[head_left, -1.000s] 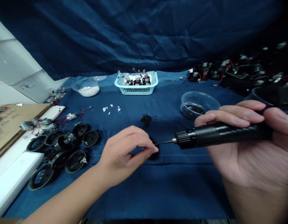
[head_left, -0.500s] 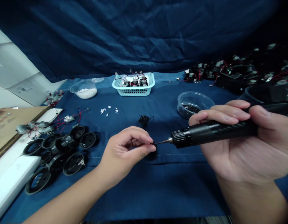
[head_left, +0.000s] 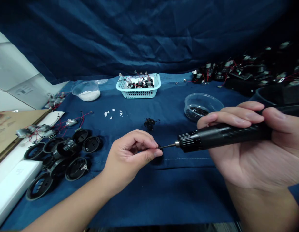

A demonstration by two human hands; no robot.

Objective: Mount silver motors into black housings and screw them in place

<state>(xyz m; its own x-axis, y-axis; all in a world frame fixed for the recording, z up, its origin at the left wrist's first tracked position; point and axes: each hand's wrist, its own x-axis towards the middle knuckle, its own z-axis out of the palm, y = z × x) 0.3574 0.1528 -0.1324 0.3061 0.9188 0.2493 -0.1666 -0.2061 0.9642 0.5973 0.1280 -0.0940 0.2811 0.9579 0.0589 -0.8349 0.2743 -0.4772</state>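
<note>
Left hand (head_left: 122, 154) has rolled its pinch to the bit's (head_left: 167, 146) tip, grip closed, anything inside hidden; right hand (head_left: 255, 161) clutches the black driver (head_left: 224, 137), pointing left; beyond, tiny black pieces (head_left: 149, 123), then a blue basket (head_left: 139, 93)!

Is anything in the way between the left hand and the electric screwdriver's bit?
Nothing visible: the bit reaches the left hand. The heap of tiny black parts lies beyond, off that line.
</note>
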